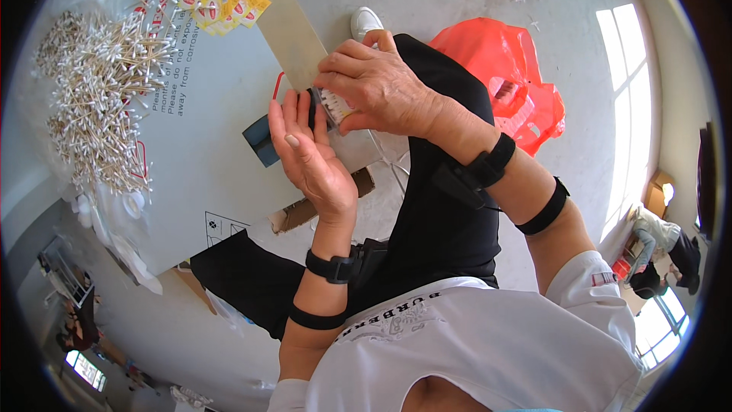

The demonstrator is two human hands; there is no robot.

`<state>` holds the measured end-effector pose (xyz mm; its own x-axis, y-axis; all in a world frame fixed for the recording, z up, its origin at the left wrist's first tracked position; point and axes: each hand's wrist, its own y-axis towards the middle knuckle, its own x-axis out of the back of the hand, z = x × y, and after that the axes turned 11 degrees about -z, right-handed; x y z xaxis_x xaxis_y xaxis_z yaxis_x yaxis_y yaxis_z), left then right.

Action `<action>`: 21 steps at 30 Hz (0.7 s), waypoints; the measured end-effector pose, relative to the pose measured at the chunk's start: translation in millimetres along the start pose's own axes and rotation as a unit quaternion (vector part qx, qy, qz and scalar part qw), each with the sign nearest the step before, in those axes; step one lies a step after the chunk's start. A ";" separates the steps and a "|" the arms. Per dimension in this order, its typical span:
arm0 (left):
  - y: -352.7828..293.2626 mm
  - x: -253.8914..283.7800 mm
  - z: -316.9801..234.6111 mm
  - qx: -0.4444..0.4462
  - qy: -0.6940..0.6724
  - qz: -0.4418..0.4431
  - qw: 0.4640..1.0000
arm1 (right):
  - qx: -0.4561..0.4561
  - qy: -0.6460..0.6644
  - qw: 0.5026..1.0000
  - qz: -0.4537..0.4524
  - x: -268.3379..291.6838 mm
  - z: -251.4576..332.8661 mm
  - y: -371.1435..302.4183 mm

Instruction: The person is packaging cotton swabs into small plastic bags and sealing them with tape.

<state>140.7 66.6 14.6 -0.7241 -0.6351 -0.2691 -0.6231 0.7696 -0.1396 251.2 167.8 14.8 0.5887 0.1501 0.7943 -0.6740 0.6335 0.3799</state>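
Right hand (377, 91) pinches small packet of swabs (334, 105) at centre frame, over table (206, 130) edge. Left hand (309, 156) flat open, empty, touching packet from 7 o'clock. Loose swab pile (99, 91) at 9 o'clock — well apart. Judgement: keep palm as backstop, square swab ends before sealing.

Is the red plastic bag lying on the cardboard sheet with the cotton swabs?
No, the red plastic bag lies on the floor beside the person's leg, apart from the cotton swabs.
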 end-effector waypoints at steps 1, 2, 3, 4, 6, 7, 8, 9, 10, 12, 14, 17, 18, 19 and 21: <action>-2.7 1.9 -2.7 0.017 0.009 -0.016 1.000 | 0.002 0.003 1.000 0.000 0.4 0.4 0.3; -4.2 3.3 -4.9 0.034 0.019 -0.032 0.999 | 0.001 0.004 1.000 -0.001 0.4 0.5 0.3; -3.9 4.2 -7.5 0.034 0.020 -0.031 0.999 | 0.002 0.001 1.000 0.002 0.7 0.2 0.6; -2.3 5.1 -11.3 0.041 0.049 -0.035 0.997 | 0.003 -0.002 1.000 0.005 1.1 0.1 0.9; 6.6 9.7 -18.1 0.049 0.076 -0.038 0.995 | 0.005 -0.001 1.000 0.013 2.5 0.0 1.8; 15.3 14.7 -22.1 0.096 0.073 -0.016 0.993 | 0.007 -0.001 1.000 0.021 2.9 -0.3 1.5; 21.7 17.3 -26.4 0.141 0.070 0.006 0.987 | 0.008 0.000 1.000 0.021 2.7 0.0 2.1; 26.1 14.9 -27.9 0.166 0.058 -0.005 0.984 | 0.009 -0.003 1.000 0.019 2.7 0.0 2.4; 26.3 14.3 -27.4 0.165 0.058 -0.005 0.985 | 0.010 -0.006 1.000 0.017 2.5 0.3 2.7; 24.8 10.7 -26.3 0.172 0.057 -0.008 0.983 | 0.011 -0.005 1.000 0.015 2.1 0.4 3.4; 22.2 6.9 -25.0 0.169 0.055 -0.016 0.984 | 0.011 -0.003 1.000 0.013 2.3 0.7 4.2; 22.8 9.3 -24.9 0.172 0.048 -0.017 0.984 | 0.010 -0.006 1.000 0.029 3.5 1.1 5.3; 24.1 11.3 -25.3 0.178 0.044 -0.009 0.983 | 0.011 -0.006 1.000 0.024 3.7 1.0 4.6; 25.3 13.3 -26.8 0.178 0.044 -0.009 0.983 | 0.012 -0.006 1.000 0.020 3.9 0.8 3.9; 27.5 16.5 -30.2 0.186 0.047 -0.017 0.981 | 0.010 -0.005 1.000 0.015 4.3 -0.5 2.0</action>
<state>102.7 75.2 35.1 -0.7400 -0.6504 -0.1712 -0.5090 0.7080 -0.4895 252.6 170.1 18.8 0.5632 0.1613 0.8104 -0.7005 0.6133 0.3648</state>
